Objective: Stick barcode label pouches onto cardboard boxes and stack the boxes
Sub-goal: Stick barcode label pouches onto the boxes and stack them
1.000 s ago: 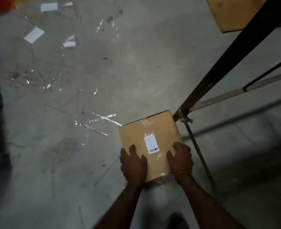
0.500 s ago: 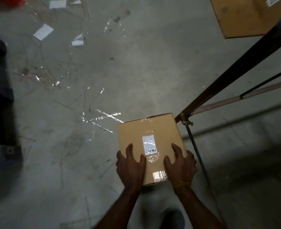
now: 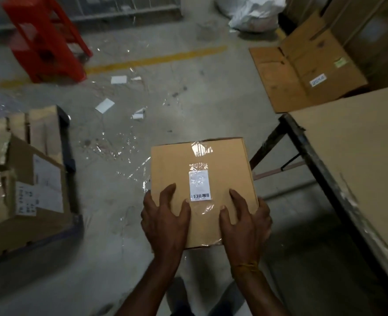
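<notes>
Concrete floor (image 3: 188,106), dim light, littered with clear tape scraps and white paper bits. Cardboard box (image 3: 202,179) held up over that floor, top face toward the person, between both hands. Barcode label pouch (image 3: 199,185) stuck flat on the top face, barcode at its near end, just ahead of and between the two thumbs; strip of clear tape on the far edge of the box. Left hand (image 3: 165,222) grips the near-left corner, thumb and forefinger spread on top, other fingers wrapped down the side. Right hand (image 3: 245,222) grips the near-right corner the same way, yellow thread at the wrist. Right of the right hand: table (image 3: 359,156) with a cardboard-covered top and dark metal frame, its leg just beyond the box. Past it, a flattened carton (image 3: 302,71) on the floor. Left of the left hand, well apart: stacked boxes (image 3: 22,179) on a dark pallet. Far ahead-left: red plastic stool (image 3: 44,37); far ahead-right: white sack (image 3: 254,14).
</notes>
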Available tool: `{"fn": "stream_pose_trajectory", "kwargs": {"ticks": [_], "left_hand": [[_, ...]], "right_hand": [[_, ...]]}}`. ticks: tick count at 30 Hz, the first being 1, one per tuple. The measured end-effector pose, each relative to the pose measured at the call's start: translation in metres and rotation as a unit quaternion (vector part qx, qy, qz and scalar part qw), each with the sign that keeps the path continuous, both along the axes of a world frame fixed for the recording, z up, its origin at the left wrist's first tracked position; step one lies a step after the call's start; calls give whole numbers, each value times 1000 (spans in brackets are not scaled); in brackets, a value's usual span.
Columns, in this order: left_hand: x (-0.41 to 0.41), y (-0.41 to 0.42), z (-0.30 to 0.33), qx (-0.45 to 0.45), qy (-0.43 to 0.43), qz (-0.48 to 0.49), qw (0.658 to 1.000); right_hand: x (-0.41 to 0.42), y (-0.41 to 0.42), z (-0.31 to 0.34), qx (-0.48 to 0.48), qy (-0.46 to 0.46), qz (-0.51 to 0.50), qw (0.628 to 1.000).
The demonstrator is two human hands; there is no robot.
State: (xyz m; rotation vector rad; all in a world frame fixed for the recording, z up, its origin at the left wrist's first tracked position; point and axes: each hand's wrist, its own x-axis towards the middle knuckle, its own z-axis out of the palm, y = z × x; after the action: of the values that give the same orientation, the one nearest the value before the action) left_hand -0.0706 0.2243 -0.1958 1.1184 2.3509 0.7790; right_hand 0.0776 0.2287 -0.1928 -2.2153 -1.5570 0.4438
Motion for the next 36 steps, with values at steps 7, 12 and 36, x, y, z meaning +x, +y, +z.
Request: {"fn": "stream_pose_trajectory", "kwargs": {"ticks": [7, 12, 36], "left_hand": [[11, -33, 181, 94, 40, -56, 993], [69, -55, 261, 145, 41, -143, 978], [487, -275, 313, 62, 56, -579, 811]], "right_hand": [[13, -49, 168, 101, -5, -21, 995], [72, -94, 246, 161, -21, -94, 982], [445, -413, 307, 14, -100, -431, 897]]}}
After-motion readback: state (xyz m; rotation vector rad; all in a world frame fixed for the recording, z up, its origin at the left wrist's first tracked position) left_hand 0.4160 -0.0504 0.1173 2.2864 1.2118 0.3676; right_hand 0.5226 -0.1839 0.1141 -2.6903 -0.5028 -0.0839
